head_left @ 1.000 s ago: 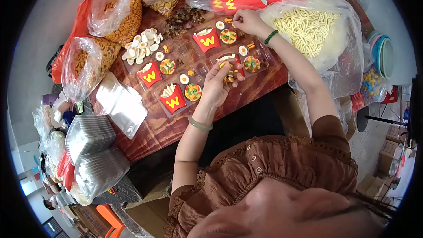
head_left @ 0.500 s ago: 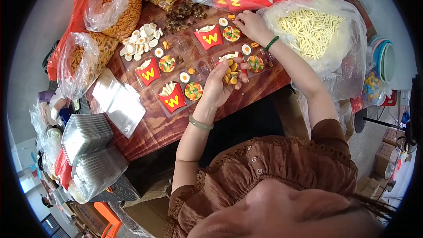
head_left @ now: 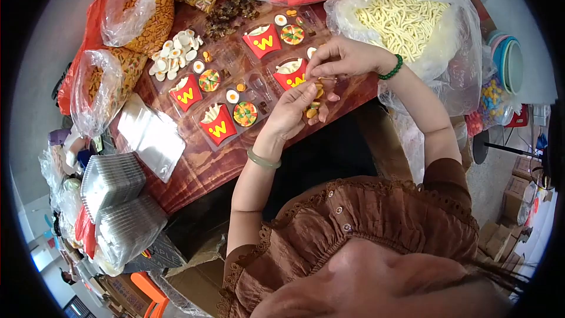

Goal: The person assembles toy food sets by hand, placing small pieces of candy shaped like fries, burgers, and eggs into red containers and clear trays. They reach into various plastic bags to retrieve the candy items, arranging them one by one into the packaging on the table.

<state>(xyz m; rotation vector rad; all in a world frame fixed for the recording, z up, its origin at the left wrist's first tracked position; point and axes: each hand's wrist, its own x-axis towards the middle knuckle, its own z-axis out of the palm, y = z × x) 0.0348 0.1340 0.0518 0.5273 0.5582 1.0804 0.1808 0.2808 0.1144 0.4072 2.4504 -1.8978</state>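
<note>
My left hand [head_left: 292, 108], with a pale bangle on the wrist, is curled around several small yellow-orange pieces [head_left: 313, 108] near the table's front edge. Just above it, my right hand [head_left: 341, 59], with green beads at the wrist, has thumb and fingers pinched together; anything between the fingertips is too small to make out. Under and beside the hands lies a red fries box [head_left: 291, 73], partly covered. Other red boxes [head_left: 262, 41] lie in clear trays with egg slices [head_left: 281, 20] and round colourful pizza pieces [head_left: 292, 34].
A pile of egg slices [head_left: 175, 53] and dark leafy pieces [head_left: 229, 17] lie farther back. Bags of orange pieces [head_left: 150, 29] stand at the left, a bag of pale strands [head_left: 403, 20] at the right. Stacked clear trays [head_left: 112, 182] and flat plastic bags [head_left: 152, 135] are front left.
My right hand has moved from the upper right tray down towards my left hand, its fingers now close to it. The view has shifted slightly. My left hand still holds the pieces.
</note>
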